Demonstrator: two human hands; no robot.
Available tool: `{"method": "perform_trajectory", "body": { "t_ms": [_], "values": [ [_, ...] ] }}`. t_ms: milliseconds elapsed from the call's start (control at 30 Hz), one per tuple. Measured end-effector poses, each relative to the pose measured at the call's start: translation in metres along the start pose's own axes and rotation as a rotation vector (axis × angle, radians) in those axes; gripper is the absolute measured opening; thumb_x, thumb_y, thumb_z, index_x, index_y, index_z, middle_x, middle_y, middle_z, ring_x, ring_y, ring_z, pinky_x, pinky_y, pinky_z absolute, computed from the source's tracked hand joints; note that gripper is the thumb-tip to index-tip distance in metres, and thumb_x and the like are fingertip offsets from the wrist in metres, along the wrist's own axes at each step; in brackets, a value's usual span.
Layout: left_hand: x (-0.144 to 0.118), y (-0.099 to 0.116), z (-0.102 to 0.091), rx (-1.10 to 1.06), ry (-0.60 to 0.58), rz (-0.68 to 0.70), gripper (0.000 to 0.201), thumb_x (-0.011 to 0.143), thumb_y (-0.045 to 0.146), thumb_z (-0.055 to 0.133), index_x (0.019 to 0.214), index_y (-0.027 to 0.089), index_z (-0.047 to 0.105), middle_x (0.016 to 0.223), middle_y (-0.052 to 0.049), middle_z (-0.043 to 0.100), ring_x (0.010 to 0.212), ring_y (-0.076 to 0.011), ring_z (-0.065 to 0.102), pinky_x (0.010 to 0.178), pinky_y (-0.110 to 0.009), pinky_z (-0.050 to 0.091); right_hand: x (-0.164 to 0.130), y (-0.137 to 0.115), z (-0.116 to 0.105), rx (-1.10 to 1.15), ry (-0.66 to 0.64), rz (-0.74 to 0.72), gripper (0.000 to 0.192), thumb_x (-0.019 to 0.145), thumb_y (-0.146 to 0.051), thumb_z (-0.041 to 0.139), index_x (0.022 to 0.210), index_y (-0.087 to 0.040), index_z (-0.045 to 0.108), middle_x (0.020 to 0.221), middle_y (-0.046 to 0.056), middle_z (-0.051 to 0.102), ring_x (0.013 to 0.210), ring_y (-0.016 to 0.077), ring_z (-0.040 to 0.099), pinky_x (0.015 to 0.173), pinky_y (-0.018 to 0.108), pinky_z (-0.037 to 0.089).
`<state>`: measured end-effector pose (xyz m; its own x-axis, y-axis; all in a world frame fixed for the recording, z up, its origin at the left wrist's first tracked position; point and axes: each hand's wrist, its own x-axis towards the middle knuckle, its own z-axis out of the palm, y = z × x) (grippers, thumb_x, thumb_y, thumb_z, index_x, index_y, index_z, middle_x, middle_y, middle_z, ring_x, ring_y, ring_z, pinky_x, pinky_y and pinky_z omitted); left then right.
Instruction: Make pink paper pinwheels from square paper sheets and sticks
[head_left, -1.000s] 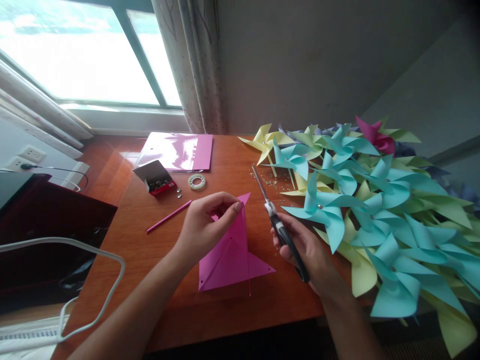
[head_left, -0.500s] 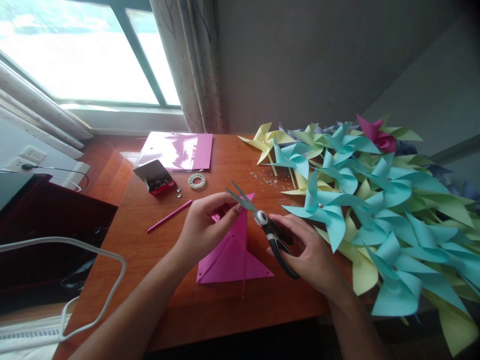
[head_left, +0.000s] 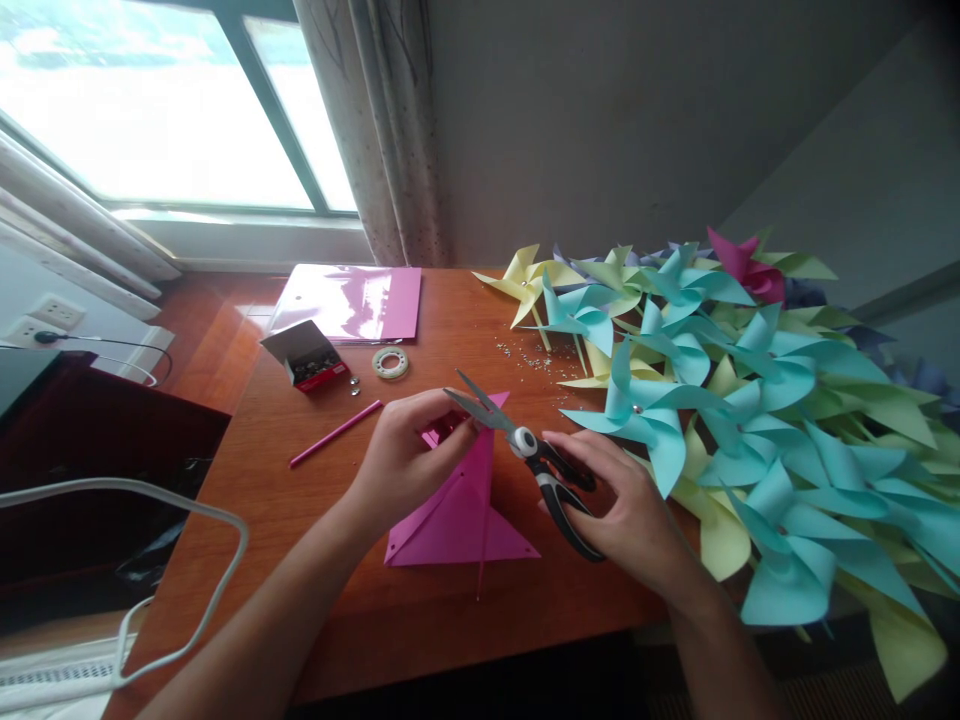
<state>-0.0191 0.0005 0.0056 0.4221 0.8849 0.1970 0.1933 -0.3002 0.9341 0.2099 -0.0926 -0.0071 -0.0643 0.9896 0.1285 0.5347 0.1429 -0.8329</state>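
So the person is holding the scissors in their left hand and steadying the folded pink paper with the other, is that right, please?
Not quite: the head view shows the scissors in the right hand, with the blades open at the paper's upper corner. It is the left hand that steadies the folded pink paper on the table.
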Motion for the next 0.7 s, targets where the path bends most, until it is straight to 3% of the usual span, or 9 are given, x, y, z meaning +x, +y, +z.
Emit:
{"method": "perform_trajectory", "body": {
  "t_ms": [467,700],
  "values": [
    [0.0023,0.0051,0.0011,0.069,-0.043,0.039,0.018,0.087,0.012,0.060,0.089,0.015,0.078,0.071,-0.004,0.068,0.066,-0.0155,0.062,0.061,-0.025,0.048,-0.0036,-0.0008,-0.0039,-0.019,-0.010,0.003,0.044,0.085,-0.024,0.070,0.129,-0.028,0.065,0.117,0.006,0.070,0.107,0.0249,0.069,0.088,0.035,0.060],
    [0.0018,0.0030,0.0031,0.050,-0.045,0.002,0.013,0.091,0.022,0.063,0.087,0.015,0.074,0.072,-0.004,0.068,0.065,-0.0138,0.058,0.059,-0.024,0.046,-0.0056,0.0031,0.0005,0.025,0.029,0.055,0.040,0.084,-0.026,0.074,0.123,-0.028,0.067,0.111,0.006,0.069,0.097,0.0237,0.068,0.083,0.035,0.059]
  ]
}}
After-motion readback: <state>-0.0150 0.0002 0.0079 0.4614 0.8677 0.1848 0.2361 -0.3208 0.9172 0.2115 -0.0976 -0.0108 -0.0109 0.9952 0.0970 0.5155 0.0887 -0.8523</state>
